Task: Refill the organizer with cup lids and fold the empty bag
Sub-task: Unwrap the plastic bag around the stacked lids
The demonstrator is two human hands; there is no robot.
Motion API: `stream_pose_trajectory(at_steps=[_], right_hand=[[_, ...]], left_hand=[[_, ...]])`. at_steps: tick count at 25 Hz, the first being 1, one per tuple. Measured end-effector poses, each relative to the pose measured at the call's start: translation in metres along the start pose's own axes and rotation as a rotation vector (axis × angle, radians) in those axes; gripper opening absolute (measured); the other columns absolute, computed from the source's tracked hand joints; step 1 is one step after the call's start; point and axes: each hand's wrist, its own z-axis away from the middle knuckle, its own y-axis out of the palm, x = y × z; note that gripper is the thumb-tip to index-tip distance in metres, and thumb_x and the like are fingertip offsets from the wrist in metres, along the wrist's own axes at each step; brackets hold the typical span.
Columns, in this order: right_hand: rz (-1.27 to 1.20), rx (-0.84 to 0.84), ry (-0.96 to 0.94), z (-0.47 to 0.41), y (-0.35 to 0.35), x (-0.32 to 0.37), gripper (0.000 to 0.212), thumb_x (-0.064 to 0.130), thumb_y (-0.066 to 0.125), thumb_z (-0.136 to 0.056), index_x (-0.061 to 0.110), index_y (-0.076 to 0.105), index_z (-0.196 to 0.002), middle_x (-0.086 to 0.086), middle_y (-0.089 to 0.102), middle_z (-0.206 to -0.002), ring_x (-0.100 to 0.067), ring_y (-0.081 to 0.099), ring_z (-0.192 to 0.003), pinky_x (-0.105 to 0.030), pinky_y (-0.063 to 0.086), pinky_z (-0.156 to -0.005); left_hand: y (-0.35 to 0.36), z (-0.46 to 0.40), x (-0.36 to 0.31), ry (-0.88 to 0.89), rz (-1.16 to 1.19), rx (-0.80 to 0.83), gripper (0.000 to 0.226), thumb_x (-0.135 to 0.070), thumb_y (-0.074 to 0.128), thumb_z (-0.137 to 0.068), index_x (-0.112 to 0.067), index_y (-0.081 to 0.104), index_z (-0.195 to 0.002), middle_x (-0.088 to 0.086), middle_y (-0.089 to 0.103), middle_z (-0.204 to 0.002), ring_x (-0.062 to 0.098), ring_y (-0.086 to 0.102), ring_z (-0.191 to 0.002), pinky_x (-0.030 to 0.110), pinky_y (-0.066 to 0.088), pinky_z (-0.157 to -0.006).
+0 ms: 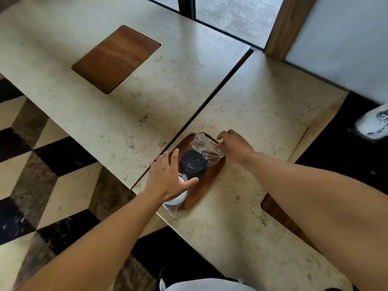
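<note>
Clear plastic bag point(206, 149) pinched by right hand point(235, 147); left hand point(168, 177) spread over white lids point(177, 198); black lids point(192, 163) between.

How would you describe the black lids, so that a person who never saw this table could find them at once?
Look at the pale stone table on the right, then at the oval wooden tray near its left edge. The black lids lie there, partly inside a clear plastic bag that the right hand pinches. The lids under the left hand are white; these are dark.

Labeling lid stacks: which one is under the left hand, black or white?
The white lids, at the tray's near end; the left hand lies on them. The black lids sit uncovered beyond its fingers.
</note>
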Motion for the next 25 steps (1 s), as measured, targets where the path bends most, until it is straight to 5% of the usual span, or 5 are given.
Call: stream_pose_trajectory(at_steps=[7,14,19,25], right_hand=[[-0.063,0.04,0.065,-0.021,0.01,-0.008,0.03,0.027,0.049,-0.103,0.016,0.062,-0.127,-0.01,0.054,-0.132,-0.029,0.056,-0.121,-0.037,0.045,-0.1],[-0.111,0.025,0.101,-0.023,0.014,-0.011,0.032,0.032,0.052,-0.102,0.015,0.061,-0.128,-0.009,0.055,-0.131,-0.029,0.057,-0.118,-0.038,0.047,-0.098],[-0.288,-0.002,0.199,-0.022,0.015,-0.013,0.013,0.028,0.055,-0.096,0.022,0.066,-0.095,0.005,0.066,-0.1,-0.017,0.061,-0.092,-0.028,0.045,-0.074],[-0.367,0.007,0.233,-0.014,0.01,-0.013,0.027,0.023,0.053,-0.094,0.011,0.075,-0.084,0.0,0.074,-0.087,-0.014,0.061,-0.071,-0.027,0.047,-0.06]], left_hand=[[0.03,0.003,0.013,0.014,-0.107,0.055,0.128,-0.093,0.038,-0.067,-0.01,0.009,-0.16,0.02,0.033,-0.157,0.035,0.033,-0.145,0.05,0.035,-0.116],[0.037,0.0,0.009,0.052,-0.132,-0.006,0.119,-0.084,0.047,-0.069,-0.009,0.018,-0.157,0.013,0.049,-0.131,0.029,0.05,-0.118,0.045,0.048,-0.095],[0.034,-0.002,0.006,0.062,-0.085,0.005,0.107,-0.066,0.057,-0.074,-0.009,0.019,-0.156,0.011,0.049,-0.126,0.028,0.049,-0.113,0.044,0.048,-0.092],[0.033,0.0,0.005,0.067,-0.059,0.007,0.102,-0.059,0.06,-0.075,-0.011,0.02,-0.155,0.011,0.05,-0.124,0.027,0.049,-0.111,0.043,0.049,-0.091]])
